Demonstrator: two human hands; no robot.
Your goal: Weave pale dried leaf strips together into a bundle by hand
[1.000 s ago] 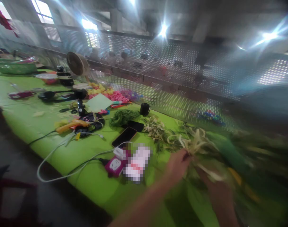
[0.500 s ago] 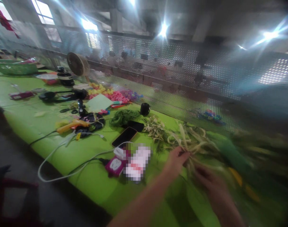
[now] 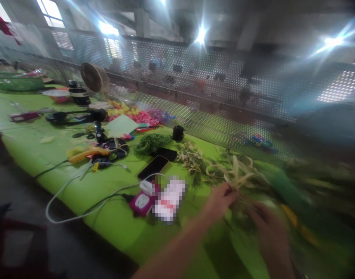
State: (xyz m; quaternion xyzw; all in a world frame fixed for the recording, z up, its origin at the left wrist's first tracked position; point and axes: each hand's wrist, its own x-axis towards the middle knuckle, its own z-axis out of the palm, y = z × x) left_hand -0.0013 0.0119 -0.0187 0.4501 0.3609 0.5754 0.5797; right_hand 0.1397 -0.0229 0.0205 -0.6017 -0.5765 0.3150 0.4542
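Observation:
My left hand [image 3: 219,201] is closed in a pinch on a bundle of pale yellow leaf strips [image 3: 238,176] that fans up above the green table [image 3: 113,221]. My right hand [image 3: 267,228] is just to the right of it, fingers curled at the base of the same bundle among green leaves; blur hides how it grips. More green foliage [image 3: 284,190] lies smeared to the right.
A pink power adapter [image 3: 141,203] with white cable [image 3: 78,186] lies left of my hands, with two phones [image 3: 152,167] behind. Further left are a yellow glue gun [image 3: 87,154], green string [image 3: 151,142], a black cup [image 3: 177,133], coloured flowers [image 3: 136,115] and a small fan [image 3: 92,77]. A perforated screen [image 3: 224,97] backs the table.
The strip bundle has shifted and its tips now stand more upright. My right hand moved up closer to my left hand. The camera barely moved.

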